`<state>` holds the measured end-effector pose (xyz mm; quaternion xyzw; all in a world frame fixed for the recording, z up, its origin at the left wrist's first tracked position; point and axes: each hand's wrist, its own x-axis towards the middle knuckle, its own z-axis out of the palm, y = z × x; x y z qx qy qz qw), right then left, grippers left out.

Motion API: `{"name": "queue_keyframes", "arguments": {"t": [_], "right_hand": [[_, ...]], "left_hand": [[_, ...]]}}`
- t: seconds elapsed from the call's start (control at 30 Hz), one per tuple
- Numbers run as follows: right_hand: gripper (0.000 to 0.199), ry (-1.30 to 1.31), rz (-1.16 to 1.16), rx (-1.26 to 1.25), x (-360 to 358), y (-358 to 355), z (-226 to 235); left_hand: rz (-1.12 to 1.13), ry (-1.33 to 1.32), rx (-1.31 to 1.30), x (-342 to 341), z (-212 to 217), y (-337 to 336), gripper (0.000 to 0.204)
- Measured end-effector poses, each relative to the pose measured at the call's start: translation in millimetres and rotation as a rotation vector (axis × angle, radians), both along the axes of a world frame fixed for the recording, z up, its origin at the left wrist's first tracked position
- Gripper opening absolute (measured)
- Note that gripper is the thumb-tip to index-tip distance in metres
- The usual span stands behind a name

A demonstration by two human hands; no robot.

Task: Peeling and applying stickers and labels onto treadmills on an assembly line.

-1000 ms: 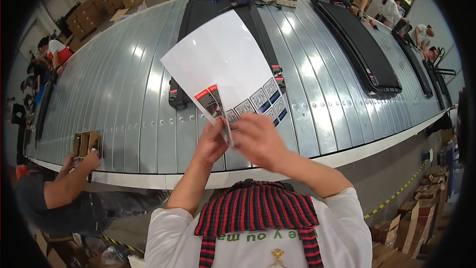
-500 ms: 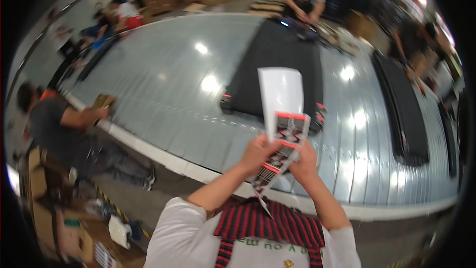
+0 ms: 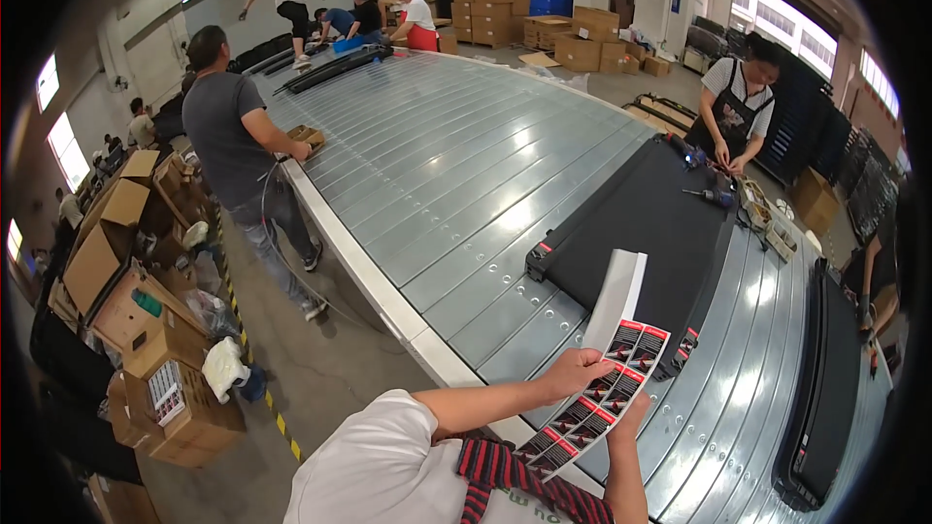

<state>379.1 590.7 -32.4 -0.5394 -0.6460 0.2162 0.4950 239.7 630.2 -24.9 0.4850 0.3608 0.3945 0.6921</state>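
Both my hands hold one long white sheet of red-and-black stickers (image 3: 604, 378), seen nearly edge-on and tilted up. My left hand (image 3: 575, 370) pinches its near side at the middle. My right hand (image 3: 631, 414) is mostly hidden behind the sheet, with only the wrist and a few fingers showing. The sheet hangs over the edge of a wide slatted metal conveyor table (image 3: 456, 184), just in front of a flat black machine (image 3: 646, 228) lying on it.
A person in a grey shirt (image 3: 228, 126) stands at the table's left edge by a small brown box (image 3: 306, 136). A person in an apron (image 3: 738, 102) works at the far side. Open cartons (image 3: 146, 320) crowd the floor at left. Another black machine (image 3: 825, 398) lies at right.
My head has swung left, so the view now takes in the floor and cartons. The sticker sheet has turned from face-on to nearly edge-on and sits lower right, still in both hands.
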Motion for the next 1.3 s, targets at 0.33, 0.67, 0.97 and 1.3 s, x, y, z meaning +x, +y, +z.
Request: {"name": "queue_keyframes", "arguments": {"t": [0.33,0.67,0.97,1.3], "right_hand": [[0.019,0.043,0.069,-0.109,-93,43,5],[0.023,0.929,0.017,-0.417,-232,111,15],[0.017,-0.229,-0.011,0.006,-248,118,19],[0.013,0.703,-0.249,-0.174,-208,133,-1]], "left_hand": [[0.072,-0.103,0.052,-95,-14,42,0.018],[0.171,0.081,0.062,-224,-1,105,0.015],[0.015,-0.09,0.044,-241,-12,131,0.017],[0.189,0.008,0.112,-256,-25,177,0.012]]}}
